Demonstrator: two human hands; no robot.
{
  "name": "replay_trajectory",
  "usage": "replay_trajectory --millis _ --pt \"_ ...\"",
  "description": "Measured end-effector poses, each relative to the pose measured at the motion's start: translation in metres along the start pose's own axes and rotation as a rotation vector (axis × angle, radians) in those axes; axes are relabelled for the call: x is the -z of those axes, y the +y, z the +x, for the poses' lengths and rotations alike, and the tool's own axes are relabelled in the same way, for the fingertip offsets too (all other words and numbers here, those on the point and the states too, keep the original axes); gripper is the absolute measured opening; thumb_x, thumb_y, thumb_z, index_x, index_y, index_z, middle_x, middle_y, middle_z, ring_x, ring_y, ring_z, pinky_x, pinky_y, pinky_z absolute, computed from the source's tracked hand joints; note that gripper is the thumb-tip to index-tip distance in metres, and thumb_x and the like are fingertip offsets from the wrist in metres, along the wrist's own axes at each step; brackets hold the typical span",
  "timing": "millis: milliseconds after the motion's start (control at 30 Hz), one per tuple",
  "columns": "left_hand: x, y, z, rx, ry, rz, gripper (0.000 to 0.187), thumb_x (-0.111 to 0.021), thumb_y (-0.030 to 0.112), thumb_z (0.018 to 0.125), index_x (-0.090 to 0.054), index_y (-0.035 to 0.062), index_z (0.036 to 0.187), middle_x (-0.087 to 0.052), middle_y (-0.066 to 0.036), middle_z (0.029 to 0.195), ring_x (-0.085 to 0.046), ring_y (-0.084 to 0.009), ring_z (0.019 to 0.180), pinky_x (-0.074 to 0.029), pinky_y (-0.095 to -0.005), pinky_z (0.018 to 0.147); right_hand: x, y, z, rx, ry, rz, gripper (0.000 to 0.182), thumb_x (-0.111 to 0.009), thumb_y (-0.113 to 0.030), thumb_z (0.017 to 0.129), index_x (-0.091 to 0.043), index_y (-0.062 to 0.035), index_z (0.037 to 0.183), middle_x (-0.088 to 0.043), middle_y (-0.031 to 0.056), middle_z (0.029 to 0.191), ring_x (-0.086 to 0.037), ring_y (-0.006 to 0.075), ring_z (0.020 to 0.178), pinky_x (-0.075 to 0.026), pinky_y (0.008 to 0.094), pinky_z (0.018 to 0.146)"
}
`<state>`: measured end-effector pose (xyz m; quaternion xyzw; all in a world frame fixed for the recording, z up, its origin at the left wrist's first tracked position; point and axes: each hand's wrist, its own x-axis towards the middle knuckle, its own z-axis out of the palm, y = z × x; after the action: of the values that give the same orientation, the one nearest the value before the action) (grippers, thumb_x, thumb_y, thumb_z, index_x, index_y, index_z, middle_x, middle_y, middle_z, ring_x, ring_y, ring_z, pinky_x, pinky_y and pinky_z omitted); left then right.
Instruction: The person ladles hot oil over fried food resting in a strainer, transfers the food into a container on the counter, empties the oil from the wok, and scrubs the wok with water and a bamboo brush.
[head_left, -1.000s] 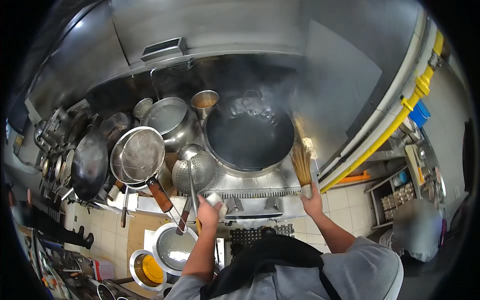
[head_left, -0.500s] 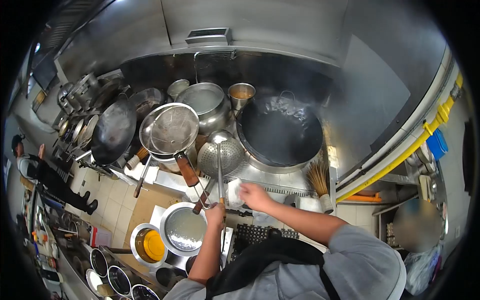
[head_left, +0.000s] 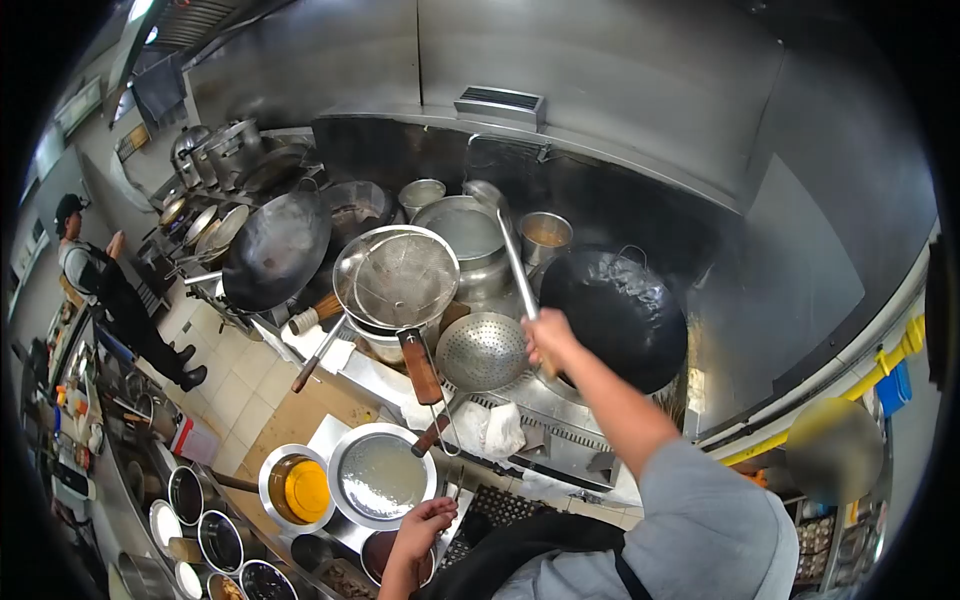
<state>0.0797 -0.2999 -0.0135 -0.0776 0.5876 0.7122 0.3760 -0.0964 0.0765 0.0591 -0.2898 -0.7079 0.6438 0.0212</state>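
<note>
My right hand (head_left: pixel 548 340) is wrapped around the handle of a long ladle (head_left: pixel 516 258). The ladle's bowl is up at the back, over the far rim of a steel pot (head_left: pixel 462 232) of cloudy liquid. To the right of this hand sits a black wok (head_left: pixel 625 325); below and left is a perforated strainer (head_left: pixel 485 350). My left hand (head_left: pixel 428 518), loosely curled with nothing visible in it, hovers beside a wide steel bowl (head_left: pixel 382 475) of pale liquid. A crumpled white cloth (head_left: pixel 490 430) lies on the stove's front edge.
A wire-mesh strainer (head_left: pixel 396 275) with a wooden handle rests over a pot. Left of it, another wok (head_left: pixel 275 250) is tilted up. A pot of yellow liquid (head_left: pixel 305 490) stands near the bowl. At far left a person (head_left: pixel 110 290) stands in the aisle.
The ladle has passed from my left hand to my right and swung up over the pot. My right hand has left the white cloth. My left hand has dropped lower. The view has turned.
</note>
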Motion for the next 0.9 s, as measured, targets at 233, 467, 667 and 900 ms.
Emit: replay_trajectory --millis 233,467,667,900 --pt "-0.001 0.006 -0.015 -0.125 0.140 -0.121 0.035 -0.060 -0.004 0.081 -0.055 -0.0076 0.115 -0.063 -0.013 0.106 -0.060 -0.0175 0.097 -0.047 -0.0273 0.084 -0.026 -0.059 0.125 0.136 0.079 -0.783 0.026 -0.054 -0.023 0.088 -0.056 0.0022 0.093 -0.062 0.0163 0.068 -0.061 0.0273 0.052 -0.047 0.0378 0.041" --pt "-0.013 0.013 -0.006 -0.107 0.125 -0.081 0.034 -0.061 -0.003 0.080 -0.057 -0.0063 0.114 -0.064 -0.011 0.106 -0.061 -0.0176 0.096 -0.047 -0.0273 0.084 -0.007 -0.097 0.102 -0.559 -0.514 0.826 0.022 -0.048 -0.013 0.090 -0.040 -0.0055 0.071 -0.040 -0.0042 0.053 -0.040 0.0014 0.039 -0.038 0.0146 0.034" --pt "-0.018 0.010 0.017 -0.113 0.182 0.136 0.035 -0.068 0.002 0.077 -0.059 -0.0061 0.110 -0.065 -0.010 0.101 -0.060 -0.0150 0.092 -0.049 -0.0269 0.081 0.040 -0.102 0.066 -0.515 -0.533 1.007 0.022 -0.050 -0.008 0.089 -0.037 0.0072 0.099 -0.039 -0.0027 0.057 -0.041 0.0034 0.039 -0.038 0.0152 0.034" --pt "-0.044 0.031 0.014 -0.186 -0.033 0.399 0.043 -0.066 -0.002 0.077 -0.056 -0.0012 0.119 -0.063 -0.007 0.105 -0.059 -0.0157 0.097 -0.047 -0.0292 0.088 0.118 -0.078 -0.011 -0.514 -0.631 1.090 0.024 -0.051 -0.009 0.089 -0.041 0.0089 0.102 -0.039 -0.0019 0.059 -0.041 0.0028 0.042 -0.033 0.0158 0.034"
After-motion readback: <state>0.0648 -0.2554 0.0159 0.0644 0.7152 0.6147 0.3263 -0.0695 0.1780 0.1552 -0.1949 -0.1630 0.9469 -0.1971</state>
